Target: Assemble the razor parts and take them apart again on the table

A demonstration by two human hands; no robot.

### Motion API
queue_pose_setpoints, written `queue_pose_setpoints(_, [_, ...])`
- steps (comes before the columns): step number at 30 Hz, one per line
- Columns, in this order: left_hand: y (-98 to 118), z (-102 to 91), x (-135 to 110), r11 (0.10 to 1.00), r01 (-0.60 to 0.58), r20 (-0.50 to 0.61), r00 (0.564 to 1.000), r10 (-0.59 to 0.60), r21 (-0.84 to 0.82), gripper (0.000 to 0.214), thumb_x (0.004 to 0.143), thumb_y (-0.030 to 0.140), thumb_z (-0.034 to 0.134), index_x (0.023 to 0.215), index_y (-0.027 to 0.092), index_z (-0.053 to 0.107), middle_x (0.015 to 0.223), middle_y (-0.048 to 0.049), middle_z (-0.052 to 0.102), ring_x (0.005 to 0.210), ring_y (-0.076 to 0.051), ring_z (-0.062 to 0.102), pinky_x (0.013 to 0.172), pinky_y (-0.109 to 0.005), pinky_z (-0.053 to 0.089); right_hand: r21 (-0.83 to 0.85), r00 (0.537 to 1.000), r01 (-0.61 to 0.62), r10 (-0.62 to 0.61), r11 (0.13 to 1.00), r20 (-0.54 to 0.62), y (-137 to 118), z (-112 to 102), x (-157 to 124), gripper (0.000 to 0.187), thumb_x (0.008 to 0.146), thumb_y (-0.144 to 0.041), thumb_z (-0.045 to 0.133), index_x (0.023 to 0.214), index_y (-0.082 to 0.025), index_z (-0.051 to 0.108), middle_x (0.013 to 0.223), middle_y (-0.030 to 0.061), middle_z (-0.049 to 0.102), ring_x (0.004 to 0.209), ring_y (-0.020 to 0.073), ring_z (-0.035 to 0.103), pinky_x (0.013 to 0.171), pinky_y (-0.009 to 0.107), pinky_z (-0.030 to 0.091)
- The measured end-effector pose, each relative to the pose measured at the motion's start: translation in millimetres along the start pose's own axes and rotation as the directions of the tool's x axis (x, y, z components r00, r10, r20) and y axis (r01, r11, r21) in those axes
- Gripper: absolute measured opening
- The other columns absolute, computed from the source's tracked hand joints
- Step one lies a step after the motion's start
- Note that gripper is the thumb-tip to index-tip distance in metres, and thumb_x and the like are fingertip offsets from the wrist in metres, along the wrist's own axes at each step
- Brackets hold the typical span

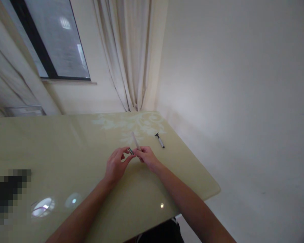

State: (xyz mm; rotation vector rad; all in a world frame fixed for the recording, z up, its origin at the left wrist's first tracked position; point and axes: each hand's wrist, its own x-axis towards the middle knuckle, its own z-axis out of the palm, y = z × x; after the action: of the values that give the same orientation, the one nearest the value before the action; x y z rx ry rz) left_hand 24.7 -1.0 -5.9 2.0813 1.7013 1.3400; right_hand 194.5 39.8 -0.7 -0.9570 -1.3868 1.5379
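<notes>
Head view. Both hands are together above the table (pixel 66 145), near its right-hand end, forearms reaching in from the bottom edge.

Left hand (pixel 116 164): thumb and forefinger curved toward each other, clamped on a small piece (pixel 131 151), one end at each fingertip. The piece is dark with a greenish strip and sits tilted, just beside the right thumb. It is small and soft in focus; it may be a cartridge of some kind, and whether the right thumb touches it I cannot tell.

Right hand (pixel 147 157): fingers closed around the lower part of a pale stick (pixel 135 139). The stick's free end points away from the person and leans left, over the floral pattern (pixel 147 121) on the tabletop.

Razor (pixel 160 140): lies on the table to the right of the stick, near the right hand but apart from it. Dark head toward the far edge, grey handle toward the person, dark tip at the near end.

Surroundings: the glossy tabletop shows bright reflections at lower left and below the hands. A pixelated dark patch (pixel 8 192) covers the left margin. Behind the table are a window (pixel 55 37), a gathered curtain (pixel 131 50) and, to the right, a plain wall (pixel 230 84). Dark clothing (pixel 164 233) shows under the near edge.
</notes>
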Motion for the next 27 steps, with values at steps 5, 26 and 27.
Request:
queue_pose_setpoints(5, [6.8,5.5,2.6,0.986,0.095,0.034,0.995,-0.091,-0.134,0.037,0.09,0.053,0.065,0.108,0.022,0.067,0.093,-0.0027,0.072,0.064,-0.015,0.058,0.068,-0.03,0.051,-0.061,0.996,0.013,-0.018,0.998,-0.085,2.1,-1.5,2.8,0.03,0.076,-0.046,0.072,0.069,-0.018,0.064,0.051,-0.0086,0.036,0.048,0.0088,0.028,0.048,0.026,0.018])
queue_pose_setpoints(26, [3.2,13.0,-2.0,0.952,-0.054,0.126,0.987,0.096,-0.302,0.032,0.093,0.033,0.064,0.124,0.025,0.064,0.105,-0.0025,0.062,0.066,-0.011,0.056,0.064,-0.026,0.052,-0.046,0.998,0.013,-0.016,0.999,-0.06,3.0,-0.1,2.0,0.032,0.073,-0.046,0.075,0.077,-0.015,0.068,0.052,-0.0077,0.043,0.047,0.0077,0.032,0.047,0.024,0.022])
queue_pose_setpoints(27, [2.3,12.5,-1.0,0.947,-0.062,0.131,0.985,0.108,-0.315,0.029,0.093,0.032,0.064,0.121,0.025,0.066,0.104,-0.0023,0.061,0.066,-0.011,0.056,0.064,-0.026,0.052,-0.061,0.999,0.023,-0.026,0.998,-0.044,2.1,-0.7,1.8,0.035,0.073,-0.048,0.076,0.079,-0.014,0.07,0.054,-0.0073,0.044,0.048,0.0078,0.033,0.047,0.024,0.023])
